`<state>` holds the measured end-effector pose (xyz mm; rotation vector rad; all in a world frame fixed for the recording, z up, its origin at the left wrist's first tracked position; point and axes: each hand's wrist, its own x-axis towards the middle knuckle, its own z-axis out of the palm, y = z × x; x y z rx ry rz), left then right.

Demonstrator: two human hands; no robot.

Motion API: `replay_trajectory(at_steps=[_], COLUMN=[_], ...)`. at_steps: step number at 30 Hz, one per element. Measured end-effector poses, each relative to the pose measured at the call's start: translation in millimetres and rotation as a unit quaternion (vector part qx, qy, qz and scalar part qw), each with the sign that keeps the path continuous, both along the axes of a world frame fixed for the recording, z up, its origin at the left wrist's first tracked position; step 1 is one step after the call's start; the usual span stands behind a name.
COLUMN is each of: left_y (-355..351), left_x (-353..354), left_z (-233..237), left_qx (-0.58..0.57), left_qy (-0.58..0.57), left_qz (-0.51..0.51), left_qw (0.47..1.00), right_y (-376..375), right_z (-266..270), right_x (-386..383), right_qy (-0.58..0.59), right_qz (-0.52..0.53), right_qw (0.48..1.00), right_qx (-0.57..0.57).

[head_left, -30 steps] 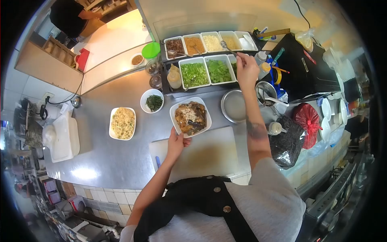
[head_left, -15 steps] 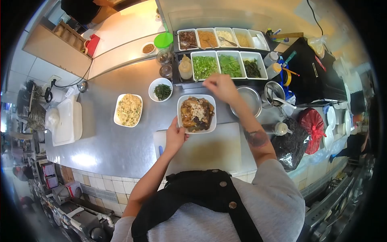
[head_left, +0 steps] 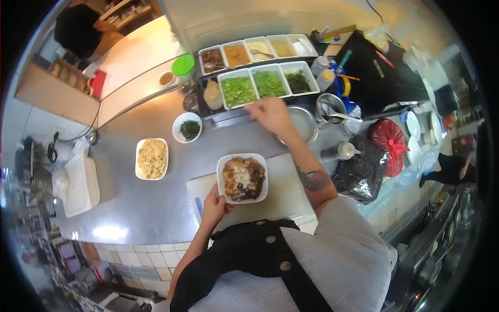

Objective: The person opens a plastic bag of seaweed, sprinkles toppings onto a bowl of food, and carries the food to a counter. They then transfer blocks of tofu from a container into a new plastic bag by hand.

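My left hand [head_left: 212, 208] grips the near left rim of a square white bowl [head_left: 220, 182], thumb on the edge. Brown, glossy food [head_left: 244, 179] fills it, with pale chopped bits on top. The bowl is over a white cutting board [head_left: 283, 182]. My right hand [head_left: 269, 114] hovers just in front of a white tub of chopped green onions [head_left: 238, 90], fingers pinched together; whatever they hold is too small to make out. Beside that tub are leafy greens [head_left: 269, 81] and darker greens [head_left: 299, 81]. A round metal pan [head_left: 304, 125] lies beneath my right forearm.
On the steel counter, a dish of yellowish food [head_left: 152, 158] and a small bowl of dark greens [head_left: 189, 128] stand to the left. Squeeze bottles [head_left: 212, 96] flank the tubs. At right are a metal pot [head_left: 328, 107], a black bag [head_left: 361, 171] and a red bag [head_left: 389, 140]. Another person [head_left: 78, 28] stands beyond the counter.
The view has shifted. My left hand has drawn the bowl toward my body, further over the cutting board. My right hand stays near the green onions, still pinched.
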<state>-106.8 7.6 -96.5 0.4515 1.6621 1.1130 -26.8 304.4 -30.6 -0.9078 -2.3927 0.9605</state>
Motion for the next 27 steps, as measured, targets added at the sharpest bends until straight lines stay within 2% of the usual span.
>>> replay_trajectory(at_steps=[1, 3, 5, 6, 7, 8, 10, 12, 14, 15, 16, 17, 19, 20, 21, 22, 23, 24, 25, 27], left_y=[-5.6, -7.1, -6.0, -9.1, -2.3, 9.6, 36.6, 66.4, 86.9, 94.0, 98.7, 102.1, 104.6, 106.2, 105.7, 103.5, 102.2, 100.3, 95.1, 79.7], left_x=[2.3, -4.8, -19.9, -30.8, -35.0, -41.3, -50.6, -59.2, -62.5, -67.1, -71.8, -72.7, -70.2, -67.5, -65.4, -63.1, -59.8, -56.7, -54.6, -53.3], left_z=[-0.9, -0.1, 4.2, -16.4, -10.7, -4.6, -14.5, -5.2, -15.7, -22.2, -25.1, -19.7, -9.6, -6.6, -3.0, 2.6, 9.2, 14.0, 16.8, 19.3], left_qx=[-0.006, -0.012, -0.087, -0.086, -0.069, -0.052, 0.042, 0.016, 0.012, 0.023, 0.032, 0.042, 0.041, 0.098, 0.155, 0.15, 0.164, 0.18, 0.179, 0.213], left_qy=[-0.011, -0.022, 0.131, 0.263, 0.295, 0.327, 0.254, 0.165, 0.091, 0.07, 0.051, 0.05, 0.051, -0.006, -0.064, -0.064, 0.001, 0.065, 0.062, 0.164], left_qz=[0.007, 0.014, -0.119, -0.135, -0.11, -0.084, -0.013, -0.089, -0.107, -0.127, -0.144, -0.167, -0.18, -0.166, -0.154, -0.153, -0.141, -0.129, -0.131, -0.052], left_qw=[1.0, 1.0, 0.98, 0.951, 0.947, 0.94, 0.966, 0.982, 0.99, 0.989, 0.988, 0.984, 0.981, 0.981, 0.974, 0.975, 0.976, 0.973, 0.973, 0.962], right_y=[10.7, 55.2, 85.6, 101.6, 117.4, 133.7, 161.0, 171.6, 173.1, 169.3, 174.4, 161.6, 115.5, 107.6, 96.9, 77.1, 54.0, 36.4, 16.5, -22.8], right_z=[2.2, -12.4, -14.4, -20.1, -28.9, -37.8, -54.1, -64.4, -59.2, -58.3, -61.4, -46.1, 5.7, 12.6, 20.4, 34.8, 49.5, 57.5, 61.3, 68.8], right_x=[7.5, 36.1, 66.8, 77.6, 85.2, 89.7, 94.6, 92.4, 90.8, 91.4, 92.6, 90.0, 77.2, 77.6, 74.4, 71.8, 69.9, 71.2, 68.9, 64.1], right_qy=[0.051, 0.139, 0.035, 0.01, -0.014, -0.014, -0.074, -0.051, -0.038, 0.016, 0.053, 0.179, 0.264, 0.3, 0.411, 0.398, 0.384, 0.295, 0.237, 0.141], right_qz=[-0.109, -0.263, -0.401, -0.449, -0.494, -0.489, -0.482, -0.482, -0.484, -0.475, -0.477, -0.437, -0.411, -0.388, -0.284, -0.241, -0.198, -0.171, -0.121, -0.013], right_qw=[0.993, 0.947, 0.864, 0.852, 0.836, 0.84, 0.859, 0.865, 0.868, 0.866, 0.841, 0.85, 0.85, 0.852, 0.855, 0.878, 0.898, 0.939, 0.961, 0.972], right_qx=[-0.001, 0.122, 0.303, 0.271, 0.237, 0.236, 0.152, 0.126, 0.103, 0.157, 0.25, 0.235, 0.198, 0.182, 0.141, 0.109, 0.079, 0.029, 0.079, 0.187])
